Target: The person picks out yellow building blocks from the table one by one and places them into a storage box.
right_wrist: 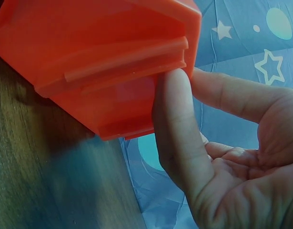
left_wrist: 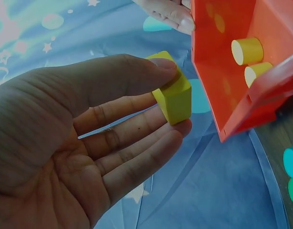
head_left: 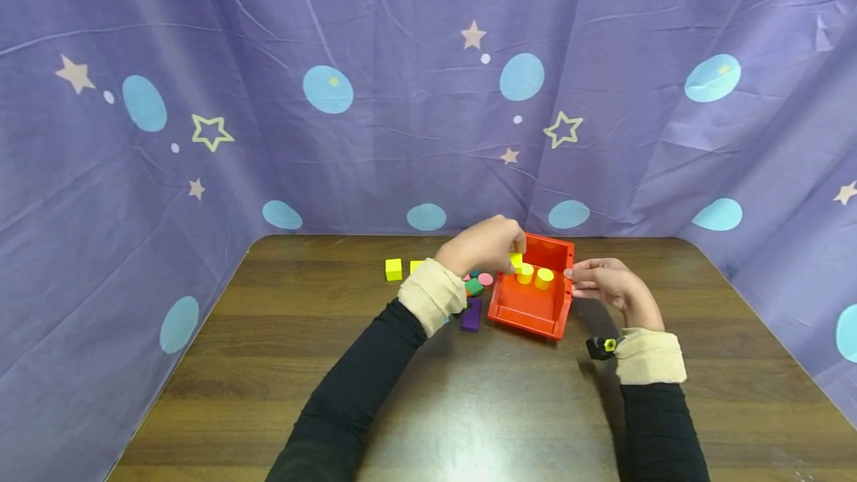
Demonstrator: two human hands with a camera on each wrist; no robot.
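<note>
My left hand pinches a yellow block between thumb and fingertips, over the left side of a red plastic bin. Its flat faces and straight edges show in the left wrist view. Two yellow cylinders stand inside the bin, towards its back. On the bin's right side, my right hand grips the wall near the rim. Seen from the right wrist, a digit lies along the outer wall under a ridge, and another reaches the edge.
Left of the bin lie a purple block, a green block and a pink round piece, partly behind my left wrist. A yellow cube sits farther left on the wooden table. A purple patterned curtain hangs behind the table.
</note>
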